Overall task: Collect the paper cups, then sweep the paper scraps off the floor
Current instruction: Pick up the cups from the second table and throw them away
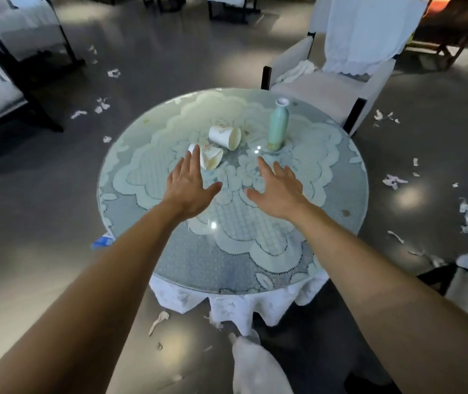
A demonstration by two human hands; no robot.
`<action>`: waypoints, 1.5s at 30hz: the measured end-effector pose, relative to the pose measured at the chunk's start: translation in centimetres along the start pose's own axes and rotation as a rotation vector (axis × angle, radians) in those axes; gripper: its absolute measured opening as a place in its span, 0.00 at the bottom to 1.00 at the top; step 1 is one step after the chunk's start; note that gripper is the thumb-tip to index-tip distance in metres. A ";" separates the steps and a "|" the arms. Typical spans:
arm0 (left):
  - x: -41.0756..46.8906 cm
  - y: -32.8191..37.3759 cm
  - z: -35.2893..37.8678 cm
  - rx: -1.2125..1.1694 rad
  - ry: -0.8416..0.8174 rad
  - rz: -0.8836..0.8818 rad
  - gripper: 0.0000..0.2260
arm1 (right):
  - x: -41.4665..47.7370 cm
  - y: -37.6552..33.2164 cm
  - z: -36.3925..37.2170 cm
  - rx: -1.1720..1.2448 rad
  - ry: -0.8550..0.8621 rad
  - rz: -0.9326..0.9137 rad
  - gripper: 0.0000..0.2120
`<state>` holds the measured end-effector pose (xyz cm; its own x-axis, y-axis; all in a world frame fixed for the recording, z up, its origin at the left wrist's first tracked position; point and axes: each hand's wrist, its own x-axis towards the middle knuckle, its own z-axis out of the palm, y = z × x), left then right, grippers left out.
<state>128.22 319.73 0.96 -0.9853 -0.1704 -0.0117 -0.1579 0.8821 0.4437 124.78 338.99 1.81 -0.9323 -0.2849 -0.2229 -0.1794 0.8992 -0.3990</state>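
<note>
Left grip beside nearer cup

Left hand and right hand were extended over the round table, fingers straight, holding nothing. Left fingertips overlapped the near cup, which lay on its side; contact could not be confirmed. The far cup also lay on its side, just beyond. A green vase stood upright near it. Paper scraps littered the surrounding floor.

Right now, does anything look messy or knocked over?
Yes. A paper cup and a crumpled cup lie on their sides on the round table. Torn paper scraps litter the floor all around.
</note>
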 end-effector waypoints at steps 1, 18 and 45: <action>1.6 -0.6 0.1 -0.007 -0.009 -0.018 0.41 | 1.8 -0.3 -0.2 0.007 -0.005 -0.002 0.38; 21.3 -8.8 5.9 -0.029 -0.384 0.120 0.47 | 22.6 -4.9 1.0 0.230 0.010 0.137 0.39; 25.0 -8.0 3.3 -0.659 -0.291 0.006 0.28 | 19.4 -4.7 3.6 0.628 0.319 0.648 0.34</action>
<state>104.66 309.90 -5.82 -0.9780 0.0380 -0.2053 -0.1709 0.4187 0.8919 108.64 328.07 -3.83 -0.8494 0.3930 -0.3521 0.5163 0.4813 -0.7084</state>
